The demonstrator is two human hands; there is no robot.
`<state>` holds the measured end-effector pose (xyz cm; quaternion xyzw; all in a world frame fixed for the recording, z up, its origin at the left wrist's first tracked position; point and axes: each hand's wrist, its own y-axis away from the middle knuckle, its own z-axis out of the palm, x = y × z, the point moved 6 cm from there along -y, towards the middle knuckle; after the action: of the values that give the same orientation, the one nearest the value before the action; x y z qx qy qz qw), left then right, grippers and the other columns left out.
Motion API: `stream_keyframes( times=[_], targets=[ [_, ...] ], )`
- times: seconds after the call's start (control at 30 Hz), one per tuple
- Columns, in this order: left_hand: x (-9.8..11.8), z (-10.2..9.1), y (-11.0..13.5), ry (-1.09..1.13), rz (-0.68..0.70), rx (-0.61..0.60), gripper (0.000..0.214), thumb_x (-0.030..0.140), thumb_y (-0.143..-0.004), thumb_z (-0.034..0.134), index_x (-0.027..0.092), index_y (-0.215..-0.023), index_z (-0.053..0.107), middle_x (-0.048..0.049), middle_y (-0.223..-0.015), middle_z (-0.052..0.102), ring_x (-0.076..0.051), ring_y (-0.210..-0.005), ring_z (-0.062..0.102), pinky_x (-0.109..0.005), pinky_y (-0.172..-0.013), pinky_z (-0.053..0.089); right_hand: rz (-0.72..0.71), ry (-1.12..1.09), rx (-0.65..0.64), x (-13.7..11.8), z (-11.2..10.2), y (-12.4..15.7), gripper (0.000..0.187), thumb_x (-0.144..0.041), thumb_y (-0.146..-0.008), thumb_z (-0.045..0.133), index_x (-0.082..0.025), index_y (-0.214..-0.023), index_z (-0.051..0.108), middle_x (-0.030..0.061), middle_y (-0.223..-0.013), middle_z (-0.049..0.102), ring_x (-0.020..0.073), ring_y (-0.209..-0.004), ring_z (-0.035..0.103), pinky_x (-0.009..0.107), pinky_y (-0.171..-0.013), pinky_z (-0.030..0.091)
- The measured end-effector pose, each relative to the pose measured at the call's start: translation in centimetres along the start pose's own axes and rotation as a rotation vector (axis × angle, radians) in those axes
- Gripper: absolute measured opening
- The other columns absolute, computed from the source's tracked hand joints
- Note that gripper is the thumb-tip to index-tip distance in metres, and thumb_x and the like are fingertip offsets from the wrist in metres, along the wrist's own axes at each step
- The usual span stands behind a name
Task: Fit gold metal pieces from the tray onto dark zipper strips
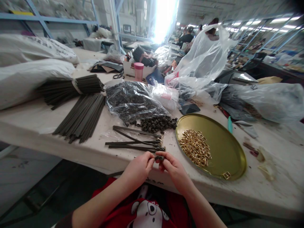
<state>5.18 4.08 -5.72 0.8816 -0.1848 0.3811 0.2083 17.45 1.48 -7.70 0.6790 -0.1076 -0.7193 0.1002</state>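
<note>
My left hand [139, 167] and my right hand [174, 169] meet at the table's front edge, both pinched on a small dark strap piece [159, 157] held between the fingertips. Just beyond them lie several finished dark straps [134, 142] with metal ends. A heap of small dark loops [156, 123] sits behind those. To the right stands a round gold tray [228, 148] holding a pile of gold buckles [195, 147], with one buckle [226, 175] apart near its front rim.
Loose dark strips [82, 117] and a tied bundle [71, 88] lie at the left. Plastic bags [133, 98] of parts, a pink cup [139, 71], a phone [189, 108] and white sacks [30, 72] crowd the table. People work far back.
</note>
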Motion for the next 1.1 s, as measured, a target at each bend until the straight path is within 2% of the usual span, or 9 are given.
stream_keyframes(
  times=[0.1, 0.3, 0.5, 0.6, 0.8, 0.97, 1.1],
  targets=[
    [-0.1, 0.2, -0.2, -0.049, -0.017, 0.001, 0.023, 0.028, -0.088, 0.034, 0.020, -0.087, 0.056, -0.0028, -0.082, 0.064, -0.018, -0.076, 0.058, -0.026, -0.065, 0.037, 0.053, -0.128, -0.049, 0.3, 0.2, 0.0, 0.035, -0.038, -0.077, 0.049, -0.016, -0.101, 0.060, 0.0039, -0.079, 0.062, 0.0122, -0.061, 0.053, 0.025, -0.056, 0.042],
    [-0.4, 0.2, -0.7, -0.039, -0.017, 0.015, 0.023, 0.026, -0.087, 0.035, 0.019, -0.086, 0.056, -0.0030, -0.080, 0.065, -0.018, -0.074, 0.058, -0.025, -0.063, 0.036, 0.056, -0.050, 0.022, 1.0, -0.4, -0.2, 0.039, -0.042, -0.072, 0.060, -0.016, -0.100, 0.064, -0.0029, -0.056, 0.057, 0.0108, -0.054, 0.049, 0.026, -0.060, 0.041],
    [-0.1, -0.2, -0.9, 0.125, -0.012, 0.001, 0.024, 0.027, -0.085, 0.037, 0.017, -0.080, 0.057, -0.0014, -0.078, 0.064, -0.016, -0.071, 0.056, -0.024, -0.062, 0.038, -0.020, -0.178, 0.169, 0.3, -0.8, 0.0, 0.036, -0.042, -0.066, 0.068, -0.018, -0.090, 0.062, 0.0009, -0.075, 0.063, 0.0115, -0.058, 0.055, 0.028, -0.061, 0.047],
    [0.1, 0.0, -1.0, 0.146, -0.016, -0.002, 0.024, 0.027, -0.085, 0.037, 0.016, -0.079, 0.057, -0.0007, -0.074, 0.063, -0.015, -0.069, 0.055, -0.023, -0.061, 0.037, -0.063, -0.201, 0.203, 0.3, -1.0, 0.1, 0.032, -0.042, -0.066, 0.069, -0.018, -0.085, 0.060, 0.0000, -0.072, 0.061, 0.0111, -0.056, 0.056, 0.026, -0.057, 0.048],
    [0.2, 0.3, -0.6, 0.084, -0.002, 0.000, 0.025, 0.028, -0.086, 0.036, 0.017, -0.082, 0.058, -0.0023, -0.079, 0.064, -0.016, -0.073, 0.056, -0.023, -0.062, 0.038, -0.080, -0.180, 0.208, 1.0, -1.1, 0.0, 0.029, -0.042, -0.071, 0.065, -0.018, -0.087, 0.056, -0.0017, -0.068, 0.060, 0.0120, -0.056, 0.058, 0.026, -0.057, 0.048],
    [0.5, 0.2, -0.3, -0.022, -0.006, -0.011, 0.024, 0.027, -0.087, 0.035, 0.019, -0.084, 0.057, -0.0025, -0.079, 0.065, -0.016, -0.072, 0.057, -0.023, -0.060, 0.037, -0.138, -0.076, 0.201, 1.2, -1.0, 0.1, 0.022, -0.036, -0.074, 0.063, -0.018, -0.085, 0.058, -0.0020, -0.062, 0.060, 0.0127, -0.058, 0.056, 0.026, -0.059, 0.046],
    [0.8, 0.2, -0.1, -0.179, -0.003, -0.018, 0.024, 0.027, -0.088, 0.034, 0.019, -0.084, 0.056, -0.0032, -0.075, 0.064, -0.017, -0.068, 0.058, -0.024, -0.057, 0.034, -0.270, 0.168, 0.242, 0.4, -1.3, 0.7, 0.013, -0.029, -0.077, 0.059, -0.019, -0.084, 0.062, 0.0006, -0.067, 0.060, 0.0149, -0.063, 0.057, 0.027, -0.060, 0.046]
  ],
)
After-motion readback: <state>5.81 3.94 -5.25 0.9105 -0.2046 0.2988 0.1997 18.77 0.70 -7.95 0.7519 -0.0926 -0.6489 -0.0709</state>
